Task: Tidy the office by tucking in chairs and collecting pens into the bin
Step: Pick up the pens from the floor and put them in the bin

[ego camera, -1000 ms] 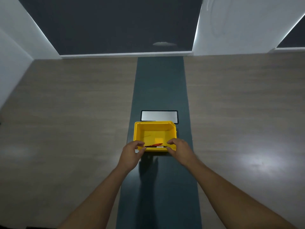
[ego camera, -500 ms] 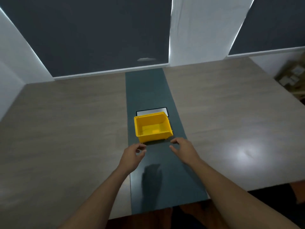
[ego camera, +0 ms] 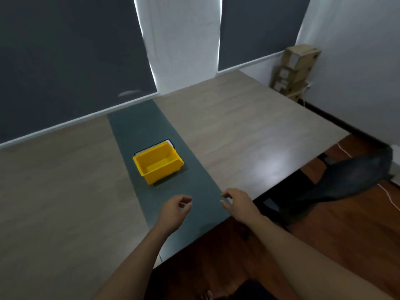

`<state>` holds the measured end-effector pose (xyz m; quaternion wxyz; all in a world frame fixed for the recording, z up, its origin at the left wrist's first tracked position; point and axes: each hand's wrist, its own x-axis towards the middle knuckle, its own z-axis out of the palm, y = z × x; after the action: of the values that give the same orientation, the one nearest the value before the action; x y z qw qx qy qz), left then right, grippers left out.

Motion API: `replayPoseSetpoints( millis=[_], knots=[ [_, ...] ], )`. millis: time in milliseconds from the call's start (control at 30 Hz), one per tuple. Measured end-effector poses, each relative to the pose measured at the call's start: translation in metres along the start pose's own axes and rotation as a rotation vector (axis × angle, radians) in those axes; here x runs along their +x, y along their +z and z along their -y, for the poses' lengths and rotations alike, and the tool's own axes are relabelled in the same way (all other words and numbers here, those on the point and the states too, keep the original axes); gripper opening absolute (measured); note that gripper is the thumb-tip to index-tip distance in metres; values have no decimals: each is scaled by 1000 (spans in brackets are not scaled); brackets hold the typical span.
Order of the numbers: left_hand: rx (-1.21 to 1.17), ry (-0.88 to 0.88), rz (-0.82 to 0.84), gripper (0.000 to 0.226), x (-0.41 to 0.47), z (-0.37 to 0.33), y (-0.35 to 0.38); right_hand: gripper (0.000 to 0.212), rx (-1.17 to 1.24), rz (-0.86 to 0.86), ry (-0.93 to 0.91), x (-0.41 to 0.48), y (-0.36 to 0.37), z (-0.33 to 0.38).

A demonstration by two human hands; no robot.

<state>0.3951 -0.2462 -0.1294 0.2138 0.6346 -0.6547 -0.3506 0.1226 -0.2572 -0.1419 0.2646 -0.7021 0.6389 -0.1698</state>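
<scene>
yellow bin (ego camera: pixel 159 164) is set on the dark strip (ego camera: pixel 138 126) of the table (ego camera: pixel 54 202), apart from both hands, beyond the fingertips. left hand (ego camera: pixel 175 211) is held over the strip, fingers loosely curled, nothing gripped. right hand (ego camera: pixel 239 204) is held at the table edge, fingers apart, relaxed, empty. a blurred dark chair (ego camera: pixel 346 180) is seen far right.

Dim room, tabletop glare, blurred edges
</scene>
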Motion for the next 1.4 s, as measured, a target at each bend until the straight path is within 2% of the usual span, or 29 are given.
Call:
replayPoseSetpoints(
  millis=[367, 833, 1033, 1133, 1400],
  knots=[
    [86, 233, 233, 13, -42, -95, 105, 22, 98, -211, 256, -169, -55, -85],
    [210, 489, 651, 20, -245, -208, 277, 19, 126, -469, 675, -512, -65, -208],
    [304, 611, 803, 17, -322, -238, 349, 19, 207, -548, 858, -654, -44, -231],
    [338, 682, 888, 18, -356, -258, 385, 17, 258, -640, 963, -715, -42, -235],
    [406, 835, 1086, 23, -420, -311, 465, 22, 314, -768, 1216, -827, -33, -249]
  ],
)
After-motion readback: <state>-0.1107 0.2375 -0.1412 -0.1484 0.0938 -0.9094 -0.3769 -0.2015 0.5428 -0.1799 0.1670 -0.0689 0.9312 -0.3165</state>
